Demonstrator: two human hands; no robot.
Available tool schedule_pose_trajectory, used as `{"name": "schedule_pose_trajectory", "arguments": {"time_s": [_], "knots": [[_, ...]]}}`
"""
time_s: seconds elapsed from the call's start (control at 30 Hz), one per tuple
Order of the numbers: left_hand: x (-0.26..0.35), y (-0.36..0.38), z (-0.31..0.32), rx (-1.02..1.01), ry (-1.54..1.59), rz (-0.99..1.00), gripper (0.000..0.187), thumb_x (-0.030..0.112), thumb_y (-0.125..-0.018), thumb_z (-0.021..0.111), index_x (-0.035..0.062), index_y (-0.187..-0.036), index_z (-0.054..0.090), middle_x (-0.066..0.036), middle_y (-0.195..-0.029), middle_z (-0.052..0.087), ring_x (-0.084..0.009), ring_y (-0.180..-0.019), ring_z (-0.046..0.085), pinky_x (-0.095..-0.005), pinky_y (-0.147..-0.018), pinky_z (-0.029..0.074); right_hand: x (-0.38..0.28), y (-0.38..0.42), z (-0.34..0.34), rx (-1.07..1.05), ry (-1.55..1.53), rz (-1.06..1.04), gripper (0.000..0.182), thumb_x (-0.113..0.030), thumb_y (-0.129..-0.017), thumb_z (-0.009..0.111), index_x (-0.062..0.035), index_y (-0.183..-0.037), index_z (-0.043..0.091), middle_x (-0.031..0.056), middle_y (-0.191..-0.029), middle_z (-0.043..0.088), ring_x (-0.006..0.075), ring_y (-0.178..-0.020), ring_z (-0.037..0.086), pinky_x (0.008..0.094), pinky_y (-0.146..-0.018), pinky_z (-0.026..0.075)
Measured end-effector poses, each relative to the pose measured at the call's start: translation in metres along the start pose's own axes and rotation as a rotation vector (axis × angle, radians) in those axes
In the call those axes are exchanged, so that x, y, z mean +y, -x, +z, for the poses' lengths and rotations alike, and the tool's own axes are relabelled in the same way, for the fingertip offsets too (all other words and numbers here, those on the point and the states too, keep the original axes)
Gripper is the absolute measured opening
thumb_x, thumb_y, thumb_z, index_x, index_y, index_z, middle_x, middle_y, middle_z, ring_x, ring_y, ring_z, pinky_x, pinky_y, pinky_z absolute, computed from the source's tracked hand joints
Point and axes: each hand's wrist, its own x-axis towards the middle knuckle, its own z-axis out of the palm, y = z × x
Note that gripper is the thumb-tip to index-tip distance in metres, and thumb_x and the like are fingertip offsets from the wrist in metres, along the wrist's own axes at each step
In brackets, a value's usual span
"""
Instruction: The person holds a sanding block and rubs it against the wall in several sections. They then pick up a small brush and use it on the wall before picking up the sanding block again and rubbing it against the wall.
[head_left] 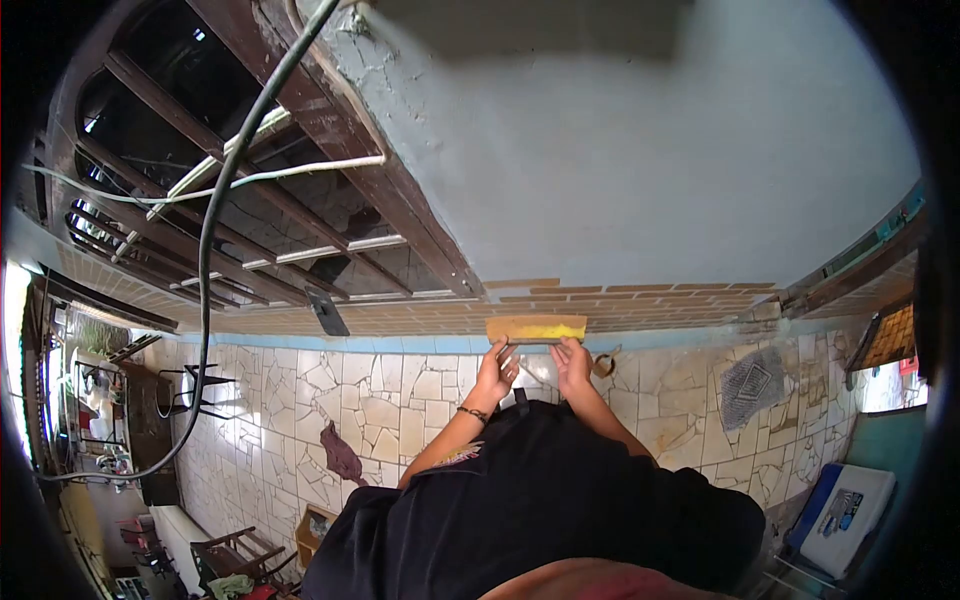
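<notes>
While the left hand (497, 368) and right hand (573, 365) pinch a flat orange-and-yellow rectangular strip (520, 327) by its lower edge before the brown brick-patterned wall (650, 305), positioning seems in hand, next calling for level alignment; wall contact is unclear

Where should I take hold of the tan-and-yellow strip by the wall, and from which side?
Take the strip near both ends of its lower edge, coming from the wearer's side. It is wide and shallow, lying crosswise along the brick-patterned band, so a two-ended grip should help keep it level. The left hand and right hand are at those spots.
</notes>
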Motion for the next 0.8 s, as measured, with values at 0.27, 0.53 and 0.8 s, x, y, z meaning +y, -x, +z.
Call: {"name": "schedule_pose_trajectory", "arguments": {"time_s": [0.27,0.53,0.8], "knots": [[-0.004,-0.003,0.008,0.01,0.006,0.007,0.064,0.043,-0.091,0.084,0.0201,-0.144,0.056,-0.006,-0.145,0.059,-0.0235,-0.114,0.057,-0.0303,-0.081,0.05,-0.002,-0.008,-0.007,-0.003,-0.015,0.005,0.038,-0.015,-0.091,0.074,0.0045,-0.12,0.059,0.0181,-0.123,0.059,0.0311,-0.123,0.059,0.0436,-0.117,0.052],[-0.008,-0.01,0.014,0.003,0.042,0.005,0.05,0.038,-0.093,0.084,0.0208,-0.134,0.061,-0.007,-0.142,0.059,-0.024,-0.112,0.058,-0.0321,-0.076,0.055,-0.011,-0.011,-0.008,-0.006,-0.013,-0.005,0.035,-0.016,-0.092,0.074,0.004,-0.117,0.061,0.0167,-0.12,0.061,0.0294,-0.119,0.061,0.0423,-0.117,0.051],[-0.007,-0.011,0.024,-0.001,0.012,0.02,0.061,0.043,-0.092,0.083,0.0186,-0.142,0.057,-0.005,-0.144,0.06,-0.021,-0.109,0.059,-0.0313,-0.077,0.052,-0.022,-0.009,-0.003,-0.049,-0.012,-0.019,0.031,-0.016,-0.093,0.073,0.002,-0.115,0.062,0.0164,-0.121,0.064,0.0284,-0.122,0.062,0.0421,-0.117,0.05]]}}
